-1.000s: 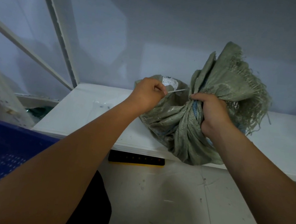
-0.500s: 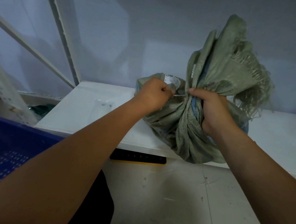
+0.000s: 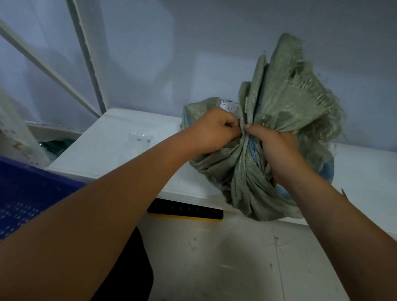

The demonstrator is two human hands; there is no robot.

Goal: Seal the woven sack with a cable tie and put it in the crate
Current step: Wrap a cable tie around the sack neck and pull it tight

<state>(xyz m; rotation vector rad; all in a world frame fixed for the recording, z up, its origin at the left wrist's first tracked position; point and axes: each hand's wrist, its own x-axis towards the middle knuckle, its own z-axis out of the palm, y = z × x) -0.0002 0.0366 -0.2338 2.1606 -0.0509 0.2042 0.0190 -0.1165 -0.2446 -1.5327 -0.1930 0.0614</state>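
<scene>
The neck of the woven sack [image 3: 245, 177] has been stood more upright on the desk [image 3: 122, 149] edge, and the left hand [image 3: 214, 130], curled tight, has been brought right against the right hand [image 3: 275, 146], which is wrapped round the gathered neck. The cable tie tail seen between them before is hidden now, presumably pinched by the left hand and cinched, so the blue crate [image 3: 8, 196] looks next.
</scene>
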